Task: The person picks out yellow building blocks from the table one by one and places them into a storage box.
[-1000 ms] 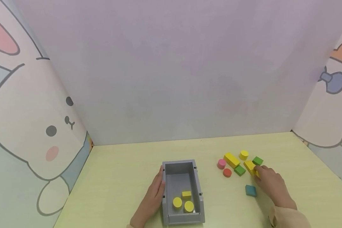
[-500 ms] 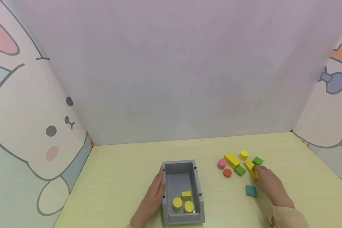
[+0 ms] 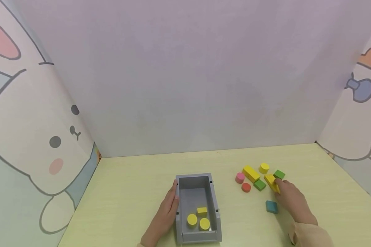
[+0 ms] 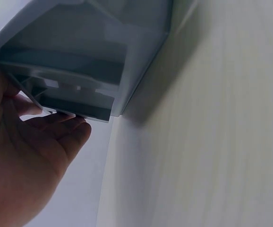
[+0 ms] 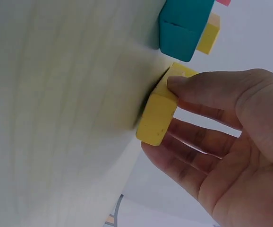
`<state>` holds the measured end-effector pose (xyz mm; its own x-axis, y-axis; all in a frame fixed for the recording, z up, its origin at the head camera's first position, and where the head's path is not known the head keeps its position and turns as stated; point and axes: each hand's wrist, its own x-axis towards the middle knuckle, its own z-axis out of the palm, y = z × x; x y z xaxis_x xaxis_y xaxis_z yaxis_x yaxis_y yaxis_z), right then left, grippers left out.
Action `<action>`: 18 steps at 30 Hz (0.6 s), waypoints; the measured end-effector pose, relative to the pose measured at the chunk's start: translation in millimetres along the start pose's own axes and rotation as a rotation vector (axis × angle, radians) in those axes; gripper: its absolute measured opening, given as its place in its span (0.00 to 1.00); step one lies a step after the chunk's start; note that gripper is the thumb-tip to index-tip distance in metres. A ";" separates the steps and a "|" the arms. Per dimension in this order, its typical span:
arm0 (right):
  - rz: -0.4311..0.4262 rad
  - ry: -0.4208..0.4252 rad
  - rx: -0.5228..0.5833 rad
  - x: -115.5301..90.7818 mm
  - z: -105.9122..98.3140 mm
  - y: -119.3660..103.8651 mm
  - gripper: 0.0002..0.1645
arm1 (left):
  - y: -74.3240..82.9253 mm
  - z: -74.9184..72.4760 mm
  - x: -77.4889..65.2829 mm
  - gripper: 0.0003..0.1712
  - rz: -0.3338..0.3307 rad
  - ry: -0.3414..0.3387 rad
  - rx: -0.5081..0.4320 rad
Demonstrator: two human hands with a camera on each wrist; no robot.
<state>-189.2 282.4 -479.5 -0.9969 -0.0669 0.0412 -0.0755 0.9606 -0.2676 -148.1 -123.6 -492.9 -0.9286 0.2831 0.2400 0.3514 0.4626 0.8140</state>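
Block [image 3: 271, 182] sits at the tabletop [image 3: 136, 185], pinched between thumb and fingers of the right hand [image 3: 292, 199]; a loose grip could let it slip into the green tile [image 3: 279, 174] nearby. Left hand [image 3: 165, 212] rests, fingers nearly straight, against the bin [image 3: 201, 236]. Block: smooth, oblong, yellow, dark-specked; bin: grey, plastic-looking, rectangular.

the right of the hands [image 3: 293, 200] has shifted slightly left, with more of the gripped yellow block [image 3: 270, 181] showing
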 end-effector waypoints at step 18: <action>0.016 0.029 -0.001 -4.5 -2.4 -2.0 0.19 | -0.3 0.8 0.1 0.29 0.015 0.008 0.024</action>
<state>-184.5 281.5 -476.8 -0.9970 -0.0436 0.0644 -0.0594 0.9616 -0.2680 -148.1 -123.0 -493.6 -0.9240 0.2837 0.2563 0.3680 0.4782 0.7975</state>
